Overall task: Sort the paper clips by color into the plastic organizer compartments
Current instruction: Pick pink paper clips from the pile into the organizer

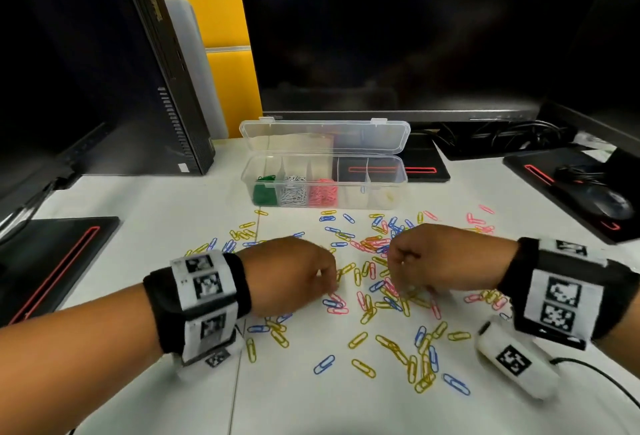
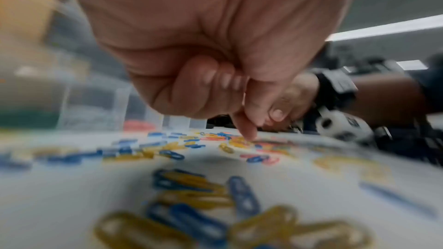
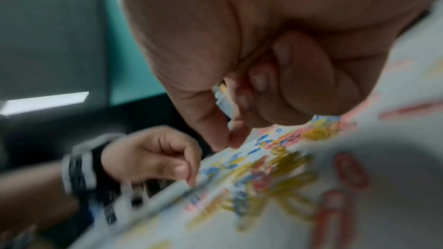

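Across the lower middle of the head view, on the white desk (image 1: 145,212), the loose paper clips (image 1: 381,299) lie scattered: yellow, blue and pink ones, many crossing each other. Your left hand (image 1: 294,277) has its fingers curled, with thumb and forefinger coming together down at the clips; your right hand (image 1: 427,258) does the same. Whether either hand already pinches a clip I cannot tell, because the wrist views are blurred.

I judge the clips to be very light, stiff and thin, lying flat, so they slide easily. Take one by its rounded end, and lift slowly, since tangled neighbours may come along.

At the upper middle stands the plastic organizer (image 1: 323,180) with its lid open. From the left, its compartments hold green, silver and pink clips; the two on the right look almost empty
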Motion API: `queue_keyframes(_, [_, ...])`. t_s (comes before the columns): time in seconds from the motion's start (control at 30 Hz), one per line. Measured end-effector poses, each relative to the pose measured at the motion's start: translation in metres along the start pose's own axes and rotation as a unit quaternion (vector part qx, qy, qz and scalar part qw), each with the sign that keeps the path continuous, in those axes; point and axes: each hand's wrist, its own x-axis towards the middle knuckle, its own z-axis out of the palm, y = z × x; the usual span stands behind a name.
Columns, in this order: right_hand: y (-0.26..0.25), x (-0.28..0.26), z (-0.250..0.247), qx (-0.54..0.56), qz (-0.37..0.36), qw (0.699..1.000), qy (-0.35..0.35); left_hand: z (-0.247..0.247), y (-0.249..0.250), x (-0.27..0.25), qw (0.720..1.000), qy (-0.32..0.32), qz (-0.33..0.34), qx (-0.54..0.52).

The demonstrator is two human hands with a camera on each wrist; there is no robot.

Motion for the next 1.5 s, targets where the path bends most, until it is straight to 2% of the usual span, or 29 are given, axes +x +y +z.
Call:
queue_keyframes(0.07, [-0.008, 0.001, 0.007, -0.162, -0.035, 0.986, 0.017, 0.006, 0.006, -0.003, 0.993, -0.002, 0.004, 0.121])
queue_keyframes(0.17, [-0.010, 0.004, 0.013, -0.233, -0.020, 0.972, 0.027, 0.008, 0.009, -0.003, 0.991, 0.006, -0.003, 0.134])
queue_keyframes(0.33, [-0.005, 0.012, 0.014, -0.232, -0.019, 0.972, 0.035, 0.002, -0.007, -0.005, 0.981, 0.003, -0.016, 0.191])
queue_keyframes(0.5, [-0.009, 0.009, 0.015, -0.244, -0.027, 0.968, 0.045, -0.006, -0.008, -0.010, 0.979, 0.002, -0.047, 0.199])
queue_keyframes(0.73, [-0.011, 0.011, 0.015, -0.241, -0.029, 0.969, 0.049, -0.005, 0.002, -0.005, 0.983, 0.021, -0.005, 0.180])
queue_keyframes(0.9, [-0.011, 0.009, 0.011, -0.259, -0.040, 0.964, 0.053, 0.000, 0.002, -0.004, 0.975, -0.017, -0.049, 0.217])
queue_keyframes(1.07, [-0.012, 0.009, 0.010, -0.239, -0.065, 0.968, 0.041, 0.012, 0.001, -0.003, 0.977, -0.026, -0.011, 0.212])
queue_keyframes(1.27, [-0.011, 0.012, 0.010, -0.244, -0.030, 0.968, 0.041, 0.007, 0.005, -0.002, 0.980, -0.049, -0.020, 0.190])
queue_keyframes(1.37, [-0.010, 0.013, 0.012, -0.248, -0.020, 0.968, 0.041, -0.001, 0.000, -0.001, 0.991, -0.057, -0.023, 0.117])
queue_keyframes(1.43, [-0.009, 0.013, 0.013, -0.244, -0.021, 0.969, 0.033, -0.008, -0.007, 0.001, 0.997, -0.049, -0.041, -0.050])
queue_keyframes(1.47, [-0.009, 0.013, 0.014, -0.243, -0.022, 0.969, 0.025, -0.012, -0.010, 0.001, 0.982, -0.041, -0.061, -0.173])
queue_keyframes(1.5, [-0.009, 0.013, 0.015, -0.241, -0.019, 0.970, 0.015, -0.015, -0.012, 0.003, 0.950, -0.031, -0.082, -0.300])
